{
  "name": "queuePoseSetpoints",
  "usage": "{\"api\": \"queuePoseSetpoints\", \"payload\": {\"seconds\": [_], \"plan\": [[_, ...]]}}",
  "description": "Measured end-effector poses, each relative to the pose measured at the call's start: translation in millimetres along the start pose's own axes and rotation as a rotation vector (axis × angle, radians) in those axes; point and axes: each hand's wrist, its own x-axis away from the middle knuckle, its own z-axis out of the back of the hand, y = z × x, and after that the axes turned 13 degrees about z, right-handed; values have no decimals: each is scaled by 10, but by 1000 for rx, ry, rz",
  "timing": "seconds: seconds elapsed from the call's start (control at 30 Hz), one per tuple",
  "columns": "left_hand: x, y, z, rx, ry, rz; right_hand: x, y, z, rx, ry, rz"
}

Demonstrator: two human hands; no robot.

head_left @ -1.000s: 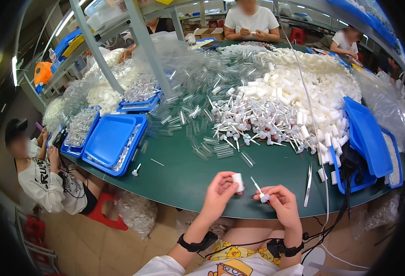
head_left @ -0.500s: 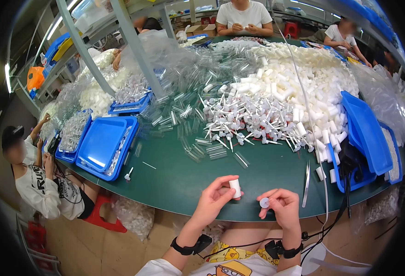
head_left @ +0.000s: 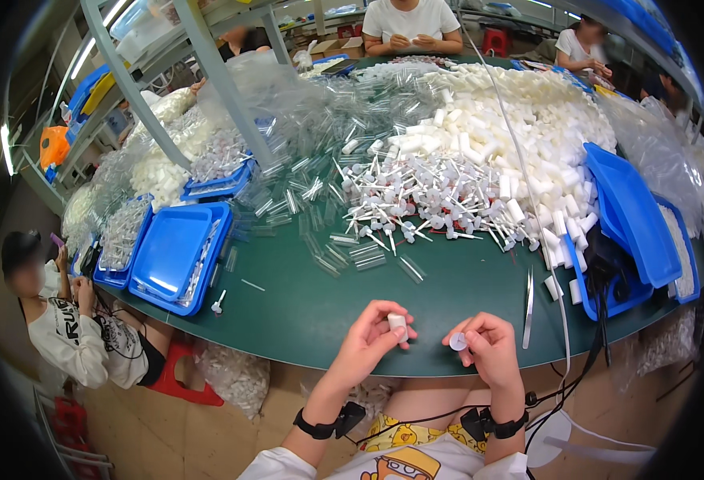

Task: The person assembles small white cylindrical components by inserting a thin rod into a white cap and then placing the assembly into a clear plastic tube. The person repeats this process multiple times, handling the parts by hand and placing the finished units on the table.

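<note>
Above the table's near edge, my left hand [head_left: 374, 338] is closed around a short white plastic cylinder [head_left: 398, 323], tilted with one end toward me. To its right, my right hand [head_left: 486, 342] pinches a small whitish disc-shaped piece [head_left: 458, 342] between thumb and fingertips. Whether a stem runs behind that disc is hidden by the fingers. The two pieces are apart. Beyond my hands lies a heap of small white stemmed pieces with round heads [head_left: 420, 192], and behind it a large heap of white cylinders [head_left: 520, 112].
Metal tweezers [head_left: 528, 308] lie right of my hands, near a white cable [head_left: 538, 240]. Blue trays stand at the right [head_left: 632, 216] and left [head_left: 172, 252]. Clear tubes [head_left: 312, 176] spread over the green table [head_left: 312, 320]. Grey posts [head_left: 224, 88] rise at left. Several people sit around.
The white cylinder in my left hand has tipped, its end turning toward me. The disc in my right hand has turned slightly. The whole view has shifted a little.
</note>
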Motion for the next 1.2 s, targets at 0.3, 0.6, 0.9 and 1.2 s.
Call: {"api": "queuePoseSetpoints", "payload": {"seconds": [0.3, 0.6, 0.9, 1.2], "plan": [[-96, -16, -232, 211, -31, 47, -8, -28, -45, -62, 68, -7], [-87, -16, -260, 267, 24, 101, -47, -79, -90, -245, 66, -38], [-91, -18, -243, 242, 13, 76, -24, 18, -44, 42, 27, 90], [-86, -14, -258, 143, -59, 129, 18, 5, -150, 253, -77, 194]]}}
